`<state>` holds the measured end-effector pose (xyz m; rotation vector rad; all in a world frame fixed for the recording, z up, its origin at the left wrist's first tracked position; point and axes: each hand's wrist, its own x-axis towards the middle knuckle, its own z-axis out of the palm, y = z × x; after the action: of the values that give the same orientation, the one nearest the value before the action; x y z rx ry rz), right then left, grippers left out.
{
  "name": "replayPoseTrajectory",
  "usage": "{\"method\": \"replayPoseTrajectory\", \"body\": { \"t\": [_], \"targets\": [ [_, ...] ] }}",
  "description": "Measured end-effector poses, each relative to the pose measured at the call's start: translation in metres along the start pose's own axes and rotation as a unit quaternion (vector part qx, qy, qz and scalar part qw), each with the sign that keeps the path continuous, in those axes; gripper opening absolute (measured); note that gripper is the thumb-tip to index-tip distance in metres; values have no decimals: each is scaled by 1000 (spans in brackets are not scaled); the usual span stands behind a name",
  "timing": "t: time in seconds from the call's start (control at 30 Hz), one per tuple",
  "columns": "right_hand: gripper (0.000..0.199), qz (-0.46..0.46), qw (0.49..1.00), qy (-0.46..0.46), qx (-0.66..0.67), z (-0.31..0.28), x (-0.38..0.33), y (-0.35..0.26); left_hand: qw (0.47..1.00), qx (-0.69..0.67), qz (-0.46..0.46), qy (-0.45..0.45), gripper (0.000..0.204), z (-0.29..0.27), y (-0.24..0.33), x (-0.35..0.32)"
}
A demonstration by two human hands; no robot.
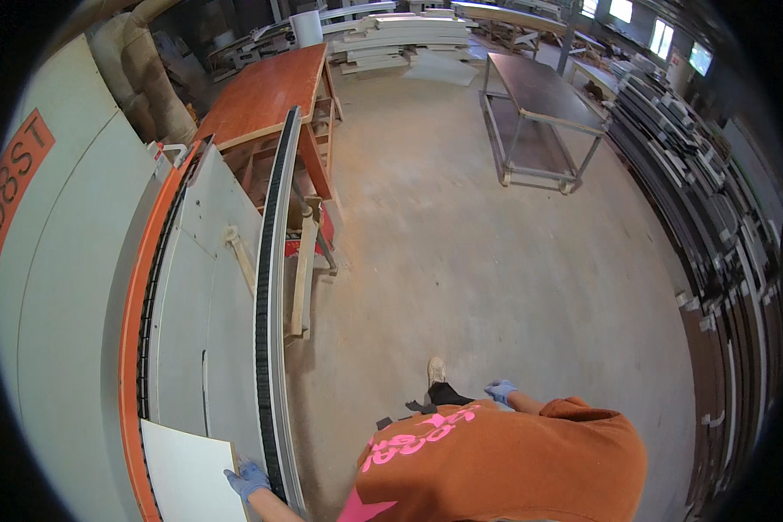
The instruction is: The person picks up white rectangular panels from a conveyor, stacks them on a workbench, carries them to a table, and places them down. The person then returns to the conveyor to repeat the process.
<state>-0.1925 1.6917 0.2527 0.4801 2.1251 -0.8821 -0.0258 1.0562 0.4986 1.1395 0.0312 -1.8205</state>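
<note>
A white flat panel (pixel 187 470) lies on the bed of a machine at the lower left. My left hand (pixel 250 479), in a blue glove, grips its right edge, with fingers on the panel's top face near the corner. What the underside of that hand does is hidden. Beside my body, above the floor, hangs my right hand (pixel 499 390), also blue-gloved. Its fingers look loosely stretched and nothing shows in them.
Along the machine (pixel 52 261) run an orange rail (pixel 130 348) and a black-and-silver rail (pixel 272 304). Ahead stands a red-brown table (pixel 270 91), with a wheeled metal-framed table (pixel 548 91) to its right. Stacked dark strips (pixel 713 261) line the right side; white boards (pixel 404 39) lie far back.
</note>
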Motion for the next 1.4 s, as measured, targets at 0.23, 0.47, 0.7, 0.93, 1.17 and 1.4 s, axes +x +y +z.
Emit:
{"method": "replayPoseTrajectory", "body": {
  "t": [0.23,0.47,0.7,0.93,1.17,1.4],
  "targets": [
    [40,-47,999,19,18,-90,64,-56,995,84,48,-29,68,26,-29,46],
    [44,-54,998,13,29,-138,126,-102,999,3,44,-11,70,89,-85,37],
    [44,-26,999,-43,-9,-130,159,-142,997,11,77,2,73,137,-135,52],
    [41,-26,996,-81,-39,-142,224,-188,996,-15,84,26,64,178,-175,68],
    [27,-42,998,-40,10,-186,272,-294,996,-26,71,52,55,236,-234,55],
    [25,-16,990,-98,99,-199,321,-368,995,-26,77,61,47,282,-284,64]
  ]
}}
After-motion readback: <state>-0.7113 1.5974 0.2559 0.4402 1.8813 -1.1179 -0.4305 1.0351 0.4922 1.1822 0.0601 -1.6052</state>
